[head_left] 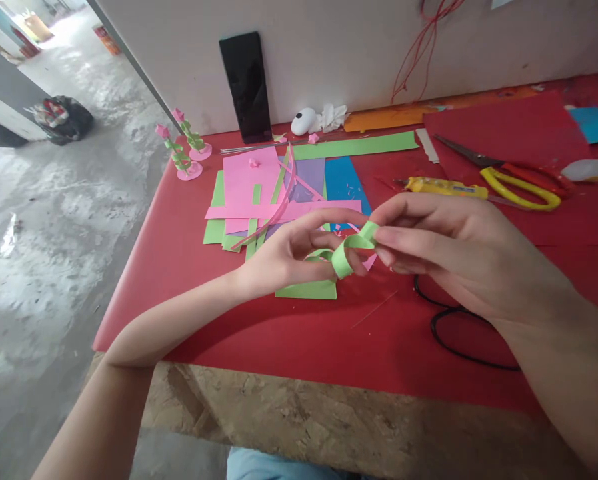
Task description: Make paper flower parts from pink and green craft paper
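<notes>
A curled light-green paper strip (345, 260) is held between my two hands above the red table cover. My left hand (299, 247) has its fingers curved around the strip's looped part. The thumb and fingertips of my right hand (443, 247) pinch the strip's upper end. Below and behind my left hand lie stacked paper pieces: a pink sheet (239, 180), a purple sheet (311, 175), a blue sheet (343, 177) and green strips. A green sheet (306, 291) sits under the held strip. Part of the strip is hidden by my left fingers.
Two small pink paper flowers on green stems (181, 160) stand at the back left. A black phone (246, 87) leans against the wall. Yellow-and-red scissors (519, 183), a yellow cutter (446, 187) and a black cord (441, 333) lie to the right. The table's front edge (279, 407) is bare board.
</notes>
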`<state>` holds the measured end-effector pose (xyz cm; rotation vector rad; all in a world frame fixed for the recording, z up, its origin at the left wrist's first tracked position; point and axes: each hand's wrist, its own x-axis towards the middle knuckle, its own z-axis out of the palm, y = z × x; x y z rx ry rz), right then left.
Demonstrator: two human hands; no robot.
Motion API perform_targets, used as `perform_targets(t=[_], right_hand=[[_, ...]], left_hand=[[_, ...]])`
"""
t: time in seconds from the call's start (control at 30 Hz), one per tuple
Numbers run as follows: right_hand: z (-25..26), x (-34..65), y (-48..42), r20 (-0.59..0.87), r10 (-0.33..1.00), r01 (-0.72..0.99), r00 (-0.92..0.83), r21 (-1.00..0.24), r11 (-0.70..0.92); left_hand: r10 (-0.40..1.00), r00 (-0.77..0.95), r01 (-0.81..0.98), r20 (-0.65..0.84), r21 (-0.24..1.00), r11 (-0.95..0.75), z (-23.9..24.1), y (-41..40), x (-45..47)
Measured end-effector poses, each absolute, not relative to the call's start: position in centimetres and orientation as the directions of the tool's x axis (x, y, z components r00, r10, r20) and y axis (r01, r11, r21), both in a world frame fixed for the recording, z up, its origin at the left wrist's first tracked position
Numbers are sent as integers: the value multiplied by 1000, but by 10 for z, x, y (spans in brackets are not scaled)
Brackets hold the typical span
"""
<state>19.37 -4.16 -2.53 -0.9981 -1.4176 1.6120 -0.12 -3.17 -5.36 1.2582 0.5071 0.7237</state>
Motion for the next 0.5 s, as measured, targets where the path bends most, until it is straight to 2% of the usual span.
perform_targets(t=[0.17,0.27,0.37,0.5], right_hand=[[-27,190,-43,-74,893,-16,-443,-996,-90],[-27,189,-44,-69,883,12,-465,-997,-72],[-25,189,-46,-28,890,71,-456,-997,5],[-20,190,-49,96,886,129,-453,-977,171]], left_hand=[[824,549,-209,138,978,-24,-59,-31,0],[888,444,-155,122,986,-58,-59,-32,2],[917,395,-121,47,993,1,-55,-33,4],[923,381,-220,-58,964,152,-52,-29,5]])
